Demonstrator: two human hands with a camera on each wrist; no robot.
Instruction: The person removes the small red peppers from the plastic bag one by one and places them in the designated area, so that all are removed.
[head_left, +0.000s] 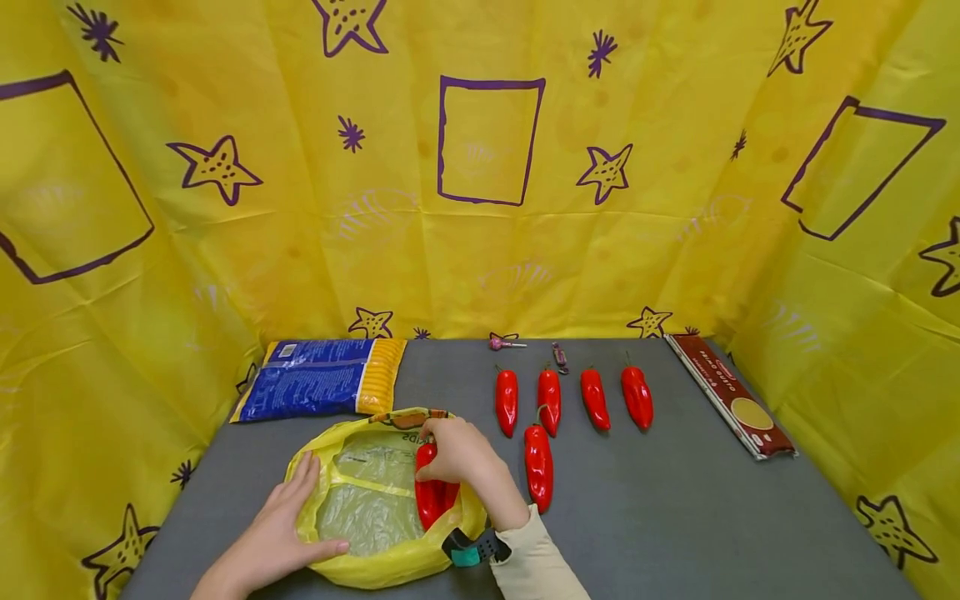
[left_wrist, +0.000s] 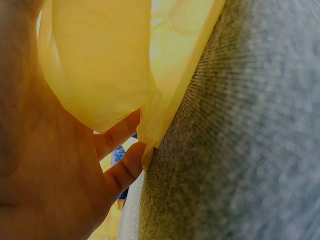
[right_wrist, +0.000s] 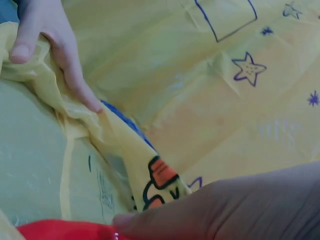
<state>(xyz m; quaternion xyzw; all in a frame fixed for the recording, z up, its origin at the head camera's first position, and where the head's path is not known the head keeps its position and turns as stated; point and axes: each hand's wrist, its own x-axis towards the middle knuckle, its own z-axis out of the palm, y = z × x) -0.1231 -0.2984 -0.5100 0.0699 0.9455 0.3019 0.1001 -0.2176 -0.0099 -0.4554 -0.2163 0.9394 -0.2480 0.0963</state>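
Note:
A yellow plastic bag (head_left: 390,562) lies with its mouth spread wide on the grey table. My right hand (head_left: 456,454) reaches into its right side and grips a red pepper (head_left: 427,500) with thumb and fingers. More red shows just right of that pepper, partly behind it. In the right wrist view the pepper (right_wrist: 65,230) lies under my thumb, inside the bag. My left hand (head_left: 273,533) rests against the bag's left rim, its fingers extended along the outside and the thumb over the near edge. The left wrist view shows its spread fingers (left_wrist: 122,172) touching the yellow plastic.
Right of the bag lies a single red pepper (head_left: 538,467), with a row of several more (head_left: 595,400) behind it. A lollipop (head_left: 504,342) and a wrapped candy (head_left: 559,357) lie farther back. A blue-and-yellow packet (head_left: 315,379) is back left, a dark red packet (head_left: 731,396) right.

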